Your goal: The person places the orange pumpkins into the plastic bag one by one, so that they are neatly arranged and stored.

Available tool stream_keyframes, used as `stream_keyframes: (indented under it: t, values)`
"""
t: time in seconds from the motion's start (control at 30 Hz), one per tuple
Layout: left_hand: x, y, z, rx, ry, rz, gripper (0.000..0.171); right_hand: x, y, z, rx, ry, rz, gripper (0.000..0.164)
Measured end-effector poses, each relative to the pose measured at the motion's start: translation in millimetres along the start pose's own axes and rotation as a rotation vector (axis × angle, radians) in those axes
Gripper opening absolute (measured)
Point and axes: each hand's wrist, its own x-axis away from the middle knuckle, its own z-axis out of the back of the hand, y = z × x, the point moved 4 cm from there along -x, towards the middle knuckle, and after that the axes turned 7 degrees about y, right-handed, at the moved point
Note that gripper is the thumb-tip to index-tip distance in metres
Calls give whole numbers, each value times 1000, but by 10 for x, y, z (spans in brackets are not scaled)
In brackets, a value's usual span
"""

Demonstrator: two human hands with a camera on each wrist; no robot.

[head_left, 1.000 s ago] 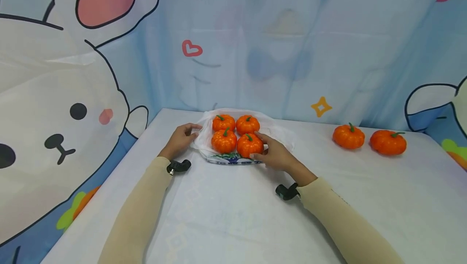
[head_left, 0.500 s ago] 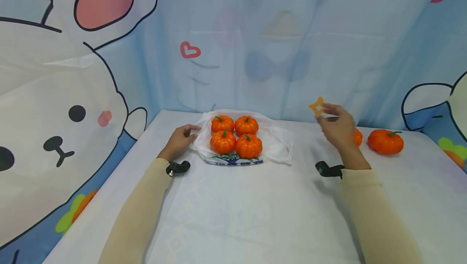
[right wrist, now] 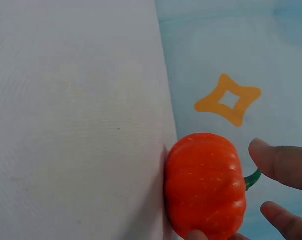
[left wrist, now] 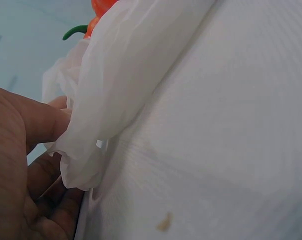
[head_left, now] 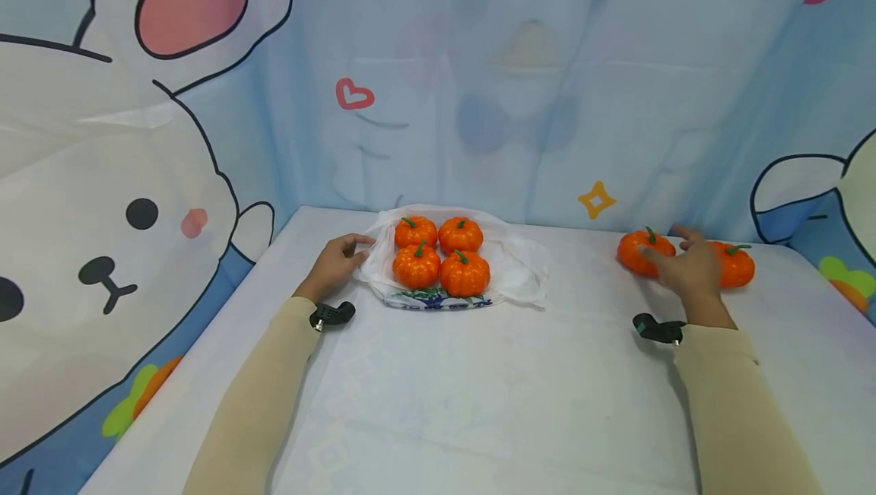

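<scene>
Several small orange pumpkins (head_left: 465,274) with green stems sit grouped on a white plastic bag (head_left: 516,271) with a blue-and-green printed edge. My left hand (head_left: 335,263) pinches the bag's left edge; in the left wrist view the thin plastic (left wrist: 121,75) bunches between thumb and fingers. At the right, my right hand (head_left: 691,271) is at a loose pumpkin (head_left: 636,253), its thumb in front. In the right wrist view this pumpkin (right wrist: 205,185) has the thumb (right wrist: 283,162) near its stem and a fingertip at its lower edge. A second loose pumpkin (head_left: 737,265) is partly hidden behind the hand.
A white cloth covers the table (head_left: 479,388). Behind it hangs a light blue curtain (head_left: 424,153) printed with cartoon figures, a heart and a yellow star (head_left: 597,200). A black wrist camera (head_left: 658,328) sits on the right wrist, another (head_left: 331,314) on the left.
My right hand has left the front right pumpkin on the bag and moved right to the two loose pumpkins. My left hand has stayed at the bag's edge.
</scene>
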Motion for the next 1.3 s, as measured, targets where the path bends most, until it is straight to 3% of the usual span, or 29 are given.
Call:
stream_keyframes:
  t: [0.5, 0.73, 0.97, 1.13, 1.3]
  values:
    - [-22, -13, -21, -16, 7, 1, 30, -56, 115, -139, 46, -28, -6, 83]
    - [-17, -32, -17, 8, 10, 13, 29, -11, 27, -129, 65, -9, 56, 83]
    - [-17, -45, -32, 16, 5, 25, 28, 178, -362, -239, -24, -34, 220, 83]
    - [-17, -30, -11, -9, 2, 18, 28, 494, -785, -582, -103, -84, 393, 78]
    - [-18, -37, -19, 12, 19, 3, 28, 729, -1073, -932, -134, -223, 486, 75]
